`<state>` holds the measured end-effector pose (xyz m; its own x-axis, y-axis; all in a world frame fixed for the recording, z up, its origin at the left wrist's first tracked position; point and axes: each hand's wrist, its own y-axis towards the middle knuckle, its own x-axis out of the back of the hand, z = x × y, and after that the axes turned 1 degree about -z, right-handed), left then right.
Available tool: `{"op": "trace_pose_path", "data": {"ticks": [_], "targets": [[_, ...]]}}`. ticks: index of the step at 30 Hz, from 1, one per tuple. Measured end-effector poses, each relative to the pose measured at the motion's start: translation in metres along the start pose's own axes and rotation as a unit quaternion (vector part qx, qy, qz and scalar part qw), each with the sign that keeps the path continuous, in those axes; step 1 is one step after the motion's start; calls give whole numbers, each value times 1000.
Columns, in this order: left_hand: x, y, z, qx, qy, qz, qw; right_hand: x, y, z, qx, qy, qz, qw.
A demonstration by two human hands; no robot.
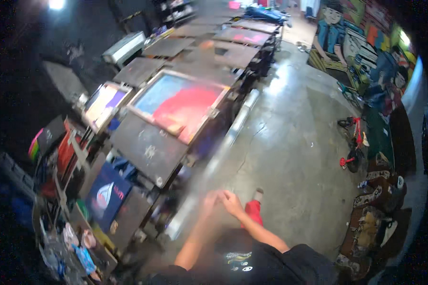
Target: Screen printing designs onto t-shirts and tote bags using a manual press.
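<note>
My left hand [210,204] and my right hand [231,203] meet in front of my body, above the floor, with their fingertips together. The left one is smeared by motion. On the right one the fingers are curled in and closed; whatever they might hold is too small to see. To the left of both hands, a wood-rimmed printing screen [150,90], with red and pale blue on its mesh, lies on the long row of dark boards. Nearest the hands on that side is a bare dark board [147,147] with a pale splotch.
A navy cloth [107,194] with a white print lies on a nearer board. A smaller screen [104,102] stands beyond it. A pale rail [233,128] runs along the row's edge. On the right are a small red bike [356,142] and a patterned couch [371,223].
</note>
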<state>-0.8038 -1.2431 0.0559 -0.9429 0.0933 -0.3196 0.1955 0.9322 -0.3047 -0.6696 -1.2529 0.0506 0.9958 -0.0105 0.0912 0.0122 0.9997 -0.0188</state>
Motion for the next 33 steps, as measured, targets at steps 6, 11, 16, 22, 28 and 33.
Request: {"op": "trace_pose_path", "data": {"ticks": [6,11,16,22,28,33], "targets": [[-76,162,40,44,14,74,996,135,69,38,38,26,10,999],[-249,251,-18,38,22,166,985,279,132,31,77,6,-164,983],[-342,306,-40,15,9,208,978,385,169,45,8,-1,-250,968],[-393,368,-48,36,54,219,974,474,223,31,4,5,-340,941],[-416,477,-51,75,35,201,976,530,315,16,24,-21,-365,930],[-474,588,-102,45,42,195,979,577,401,48,32,-107,-385,916]]}}
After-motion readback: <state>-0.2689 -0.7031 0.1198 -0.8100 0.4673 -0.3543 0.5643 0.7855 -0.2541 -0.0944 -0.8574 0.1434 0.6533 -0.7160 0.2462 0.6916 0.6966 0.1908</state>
